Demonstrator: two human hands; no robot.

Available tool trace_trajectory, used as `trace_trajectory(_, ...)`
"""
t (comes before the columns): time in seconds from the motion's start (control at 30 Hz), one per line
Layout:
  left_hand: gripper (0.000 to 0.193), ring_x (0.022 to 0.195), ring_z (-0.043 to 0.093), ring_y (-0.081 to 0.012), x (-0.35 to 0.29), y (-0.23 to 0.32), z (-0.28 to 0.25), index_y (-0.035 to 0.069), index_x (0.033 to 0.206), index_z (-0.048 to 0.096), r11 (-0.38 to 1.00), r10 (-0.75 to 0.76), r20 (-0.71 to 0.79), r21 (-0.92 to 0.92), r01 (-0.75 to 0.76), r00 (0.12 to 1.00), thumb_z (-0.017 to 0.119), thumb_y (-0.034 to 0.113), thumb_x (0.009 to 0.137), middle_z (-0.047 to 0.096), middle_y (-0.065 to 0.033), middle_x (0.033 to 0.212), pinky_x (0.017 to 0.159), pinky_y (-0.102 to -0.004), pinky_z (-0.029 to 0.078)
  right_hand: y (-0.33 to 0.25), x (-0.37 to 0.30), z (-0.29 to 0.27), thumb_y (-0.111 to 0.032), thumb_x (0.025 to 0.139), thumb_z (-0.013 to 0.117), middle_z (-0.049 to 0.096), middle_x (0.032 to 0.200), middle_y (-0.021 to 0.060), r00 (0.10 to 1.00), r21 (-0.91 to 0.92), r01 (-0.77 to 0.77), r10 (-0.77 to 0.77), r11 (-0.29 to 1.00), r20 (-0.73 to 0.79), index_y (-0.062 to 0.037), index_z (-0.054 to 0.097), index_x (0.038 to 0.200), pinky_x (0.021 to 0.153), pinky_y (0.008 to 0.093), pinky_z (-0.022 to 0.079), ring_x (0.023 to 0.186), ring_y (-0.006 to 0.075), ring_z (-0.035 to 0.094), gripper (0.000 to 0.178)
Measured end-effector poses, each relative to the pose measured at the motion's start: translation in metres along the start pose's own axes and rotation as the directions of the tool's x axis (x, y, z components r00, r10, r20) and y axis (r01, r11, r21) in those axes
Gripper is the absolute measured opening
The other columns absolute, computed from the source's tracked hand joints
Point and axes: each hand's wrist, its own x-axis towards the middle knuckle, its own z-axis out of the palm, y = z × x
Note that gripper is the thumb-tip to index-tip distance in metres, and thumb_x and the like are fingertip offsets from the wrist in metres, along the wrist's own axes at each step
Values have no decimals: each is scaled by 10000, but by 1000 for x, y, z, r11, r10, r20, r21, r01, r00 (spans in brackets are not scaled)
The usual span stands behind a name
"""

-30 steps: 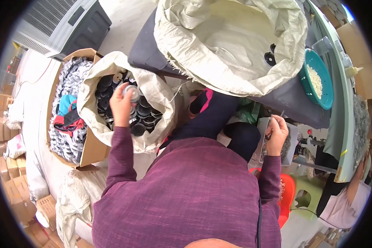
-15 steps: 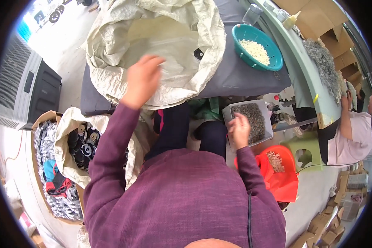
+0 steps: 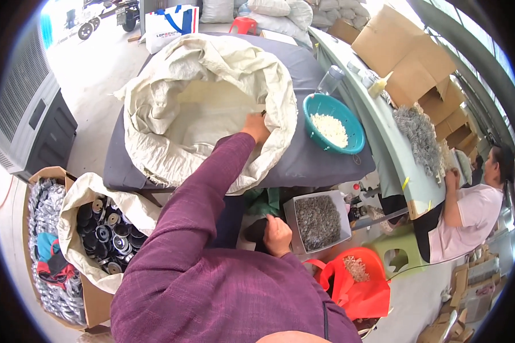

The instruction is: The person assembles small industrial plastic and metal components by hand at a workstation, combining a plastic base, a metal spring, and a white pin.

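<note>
My left arm in a purple sleeve stretches forward, and my left hand (image 3: 256,127) lies at the right inner rim of a big open white sack (image 3: 200,103) on a dark-covered table (image 3: 320,163). Its fingers point into the sack and are mostly hidden, with a small dark bit at the fingertips. My right hand (image 3: 277,234) is curled into a fist near my lap, touching the left edge of a grey tray (image 3: 289,226) filled with small dark parts. A smaller white sack (image 3: 80,194) of black round parts (image 3: 103,234) stands at my left.
A teal bowl (image 3: 317,103) of white bits sits right of the big sack. A cardboard box (image 3: 43,200) of silvery parts is at far left, a red bag (image 3: 355,286) and green stool (image 3: 397,251) at lower right. Another person (image 3: 469,211) works at the long bench.
My left hand went from the small sack of black round parts up over the big sack, then to its right inner rim. My right hand dropped to the grey tray's edge.
</note>
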Motion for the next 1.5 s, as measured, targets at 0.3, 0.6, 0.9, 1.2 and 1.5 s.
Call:
trace_trajectory(0.3,406,872,612,-345,-75,-19,-90,73,1091,599,977,103,340,143,-160,935,588,142,692,633,-186,950,740,-426,484,3,12,-6,-18,719,552,492,705,96,998,18,-28,29,999,-48,-9,551,1004,537,374,436,619,271,528,286)
trace_trajectory(0.6,306,840,598,-369,-99,-45,-78,43,966,630,977,202,-77,-52,-207,976,611,112,668,633,-185,937,752,-430,470,-2,15,-5,-56,742,584,477,692,77,998,85,-5,10,996,-60,-3,559,1010,541,344,435,617,237,529,275)
trace_trajectory(0.9,223,768,593,-382,-71,-52,-73,2,777,625,973,186,75,126,-194,980,616,157,618,610,-218,806,690,-453,476,-3,7,-22,-94,744,547,474,664,63,992,83,-65,73,994,-100,-18,584,1010,521,339,447,594,221,532,279)
trace_trajectory(1.2,237,665,603,-308,-66,-80,-80,-27,893,601,981,76,-122,-170,-96,990,604,123,710,613,-182,847,623,-387,488,-7,2,-12,-99,756,553,501,717,75,983,151,-147,161,978,-86,-23,573,985,563,359,472,652,243,571,241)
trace_trajectory(1.5,238,800,631,-228,-158,12,-151,21,1033,550,-326,-184,212,-934,144,960,525,202,881,631,-103,974,696,-357,525,-12,36,-46,-57,889,470,551,695,78,868,692,-413,486,592,102,-36,501,1203,568,285,451,585,132,536,317)
